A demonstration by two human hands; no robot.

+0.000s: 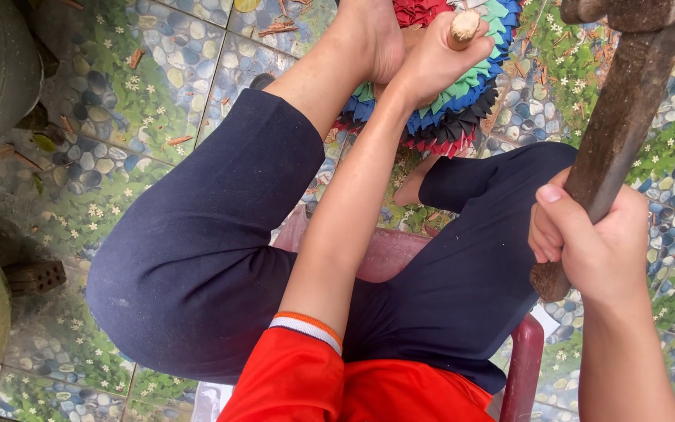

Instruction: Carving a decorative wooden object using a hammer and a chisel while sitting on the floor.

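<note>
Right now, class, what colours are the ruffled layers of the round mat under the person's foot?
The mat shows red, green, blue and dark layers, clearest in the head view.

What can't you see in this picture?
Head view:
- The wooden stick: only its cut end shows; the left hand wraps the rest.
- The tool in the right hand: its head is cut off by the top edge.
- The colourful ruffled mat: partly hidden by foot and hand, and cut by the top edge.
- The red stool: mostly hidden under the legs.
</note>
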